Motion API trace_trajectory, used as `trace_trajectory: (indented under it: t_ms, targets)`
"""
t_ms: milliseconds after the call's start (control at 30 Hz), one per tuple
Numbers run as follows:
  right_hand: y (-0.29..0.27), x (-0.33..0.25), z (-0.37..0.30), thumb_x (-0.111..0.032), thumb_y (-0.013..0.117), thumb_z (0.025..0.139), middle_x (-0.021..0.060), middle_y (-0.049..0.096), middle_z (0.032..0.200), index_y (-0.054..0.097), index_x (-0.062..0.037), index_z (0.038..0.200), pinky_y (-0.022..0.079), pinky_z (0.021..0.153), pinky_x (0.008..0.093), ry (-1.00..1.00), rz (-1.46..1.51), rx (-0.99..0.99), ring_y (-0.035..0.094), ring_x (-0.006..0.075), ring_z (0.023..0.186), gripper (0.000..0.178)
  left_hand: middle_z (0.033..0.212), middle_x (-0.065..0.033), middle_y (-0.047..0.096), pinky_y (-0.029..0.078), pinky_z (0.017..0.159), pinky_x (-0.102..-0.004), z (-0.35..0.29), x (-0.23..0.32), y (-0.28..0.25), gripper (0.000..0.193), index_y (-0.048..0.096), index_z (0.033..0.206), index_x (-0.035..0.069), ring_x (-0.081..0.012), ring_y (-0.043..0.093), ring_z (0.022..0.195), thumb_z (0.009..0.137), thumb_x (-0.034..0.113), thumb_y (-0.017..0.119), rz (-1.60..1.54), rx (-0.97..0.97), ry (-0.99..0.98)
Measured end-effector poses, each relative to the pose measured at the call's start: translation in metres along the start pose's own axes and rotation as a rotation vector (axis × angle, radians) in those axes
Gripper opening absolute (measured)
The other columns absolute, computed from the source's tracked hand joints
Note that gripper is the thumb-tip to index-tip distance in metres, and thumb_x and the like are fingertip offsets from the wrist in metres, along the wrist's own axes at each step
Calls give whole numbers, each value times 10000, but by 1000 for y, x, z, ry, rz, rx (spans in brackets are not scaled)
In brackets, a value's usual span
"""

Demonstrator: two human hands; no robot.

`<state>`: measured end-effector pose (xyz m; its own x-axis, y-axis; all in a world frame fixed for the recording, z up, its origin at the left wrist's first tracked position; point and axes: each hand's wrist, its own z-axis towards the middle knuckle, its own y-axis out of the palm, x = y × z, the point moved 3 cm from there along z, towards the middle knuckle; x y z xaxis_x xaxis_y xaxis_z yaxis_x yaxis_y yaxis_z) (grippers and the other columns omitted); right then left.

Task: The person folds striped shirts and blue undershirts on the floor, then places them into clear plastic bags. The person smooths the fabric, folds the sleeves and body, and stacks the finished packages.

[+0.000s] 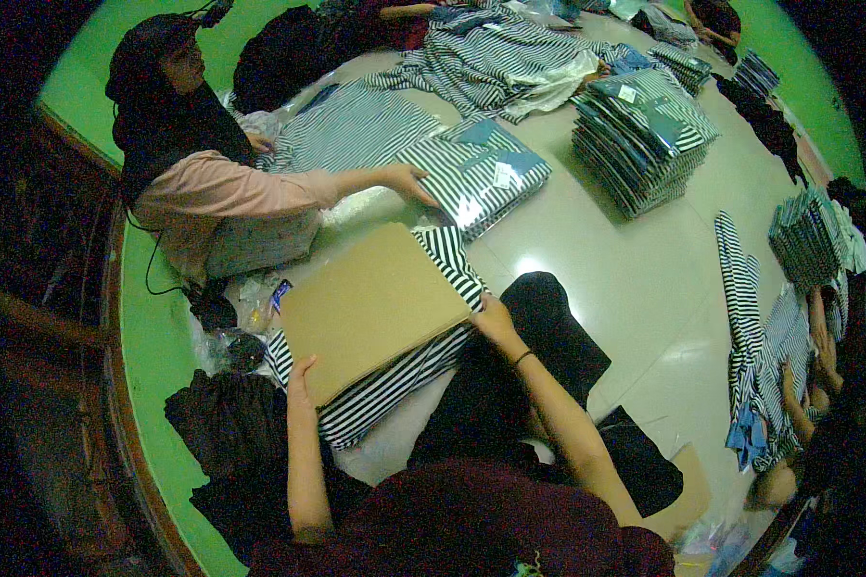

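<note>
A flat brown cardboard sheet (370, 308) lies on a black-and-white striped shirt (394, 389) in front of me. The shirt sticks out past the sheet along its near edge and at its far right corner. My left hand (301, 380) grips the near left corner of the cardboard, thumb up along its edge. At the right edge, my right hand (494, 322) is closed on the cardboard, close to the striped cloth; its fingertips are partly hidden.
To the left sits a person (231, 192), one hand on a stack of packed striped shirts (476, 183). A taller stack of packed shirts (635, 144) stands farther right. Loose striped shirts (500, 58) lie at the back. Dark cloth (226, 433) lies at my left.
</note>
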<state>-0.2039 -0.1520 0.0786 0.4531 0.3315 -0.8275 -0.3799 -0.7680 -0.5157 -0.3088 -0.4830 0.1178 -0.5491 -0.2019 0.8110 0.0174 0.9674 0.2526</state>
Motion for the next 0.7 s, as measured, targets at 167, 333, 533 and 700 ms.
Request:
trace_trajectory:
  t_ms: [167,333,533,700]
  targets:
    - [-23,-23,-7,-187,700,553,109,602,836,559,27,860,430,673,257,-22,302,-96,559,146,738,400,962,-135,523,454,728,-367,-17,20,-11,452,438,1046,-11,-263,533,833,639,130,575,-94,13,35]
    - [-107,-37,-40,-151,690,561,68,597,849,553,32,878,419,683,251,-142,355,-32,545,136,735,391,964,-139,521,447,741,-390,-27,24,-29,478,429,1065,-3,-282,525,849,627,122,576,-130,-56,115]
    - [-217,26,-121,-148,671,563,14,529,655,527,-16,837,367,507,222,157,394,145,481,100,570,337,957,-130,521,438,730,-401,-17,-13,-57,469,444,1053,14,-273,523,832,619,119,586,-63,99,79]
    - [-245,79,-171,-150,652,576,18,523,648,507,-26,819,371,517,239,171,448,239,473,108,560,309,911,-106,537,437,703,-365,-5,-54,-84,403,477,986,24,-250,526,809,616,130,597,16,145,-22]
